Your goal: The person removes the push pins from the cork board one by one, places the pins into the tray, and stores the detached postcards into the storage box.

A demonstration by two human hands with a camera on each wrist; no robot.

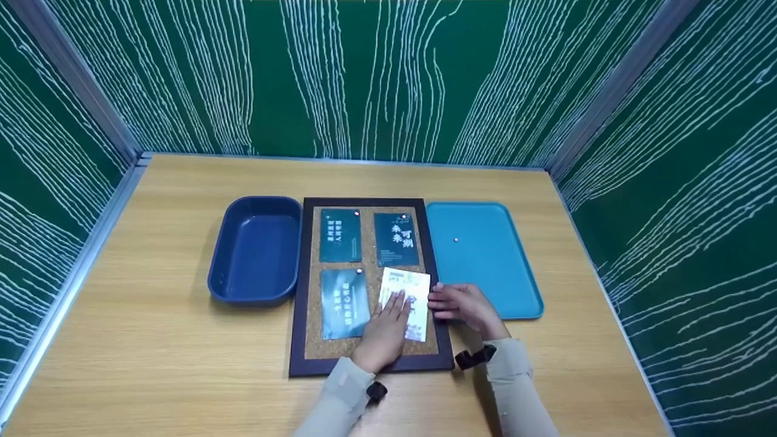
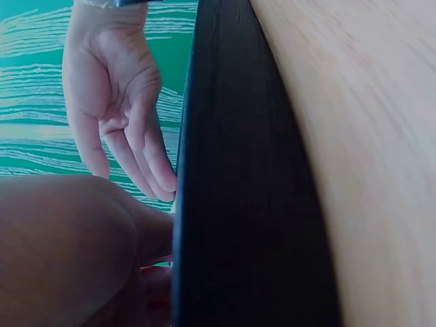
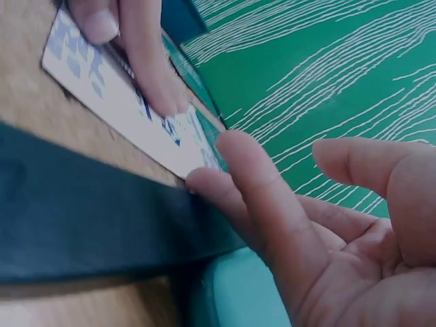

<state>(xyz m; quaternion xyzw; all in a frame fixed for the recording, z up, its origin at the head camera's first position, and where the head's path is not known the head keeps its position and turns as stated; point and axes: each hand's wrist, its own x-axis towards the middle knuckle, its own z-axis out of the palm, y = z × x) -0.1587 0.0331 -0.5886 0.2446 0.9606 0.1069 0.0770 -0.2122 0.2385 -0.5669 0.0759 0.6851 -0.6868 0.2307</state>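
A white printed card (image 1: 420, 312) lies on the lower right of a dark-framed cork board (image 1: 343, 351). My left hand (image 1: 386, 332) rests on this card, fingers straight and flat across its left half. Just beyond the card's right edge is my right hand (image 1: 466, 303), over the board's frame. In the right wrist view its fingers (image 3: 262, 197) are loosely bent, thumb apart, with nothing between them. Three dark green cards share the cork: one at upper left (image 1: 340, 235), one at upper right (image 1: 396, 246), one at lower left (image 1: 344, 309). Each has a small pushpin at its top.
Left of the board stands a deep blue bin (image 1: 255, 255). A flat light-blue tray (image 1: 485, 267) lies against its right side, with one small pushpin (image 1: 456, 240) on it. Green patterned panels (image 1: 267, 79) enclose the wooden table (image 1: 152, 340) at back and sides.
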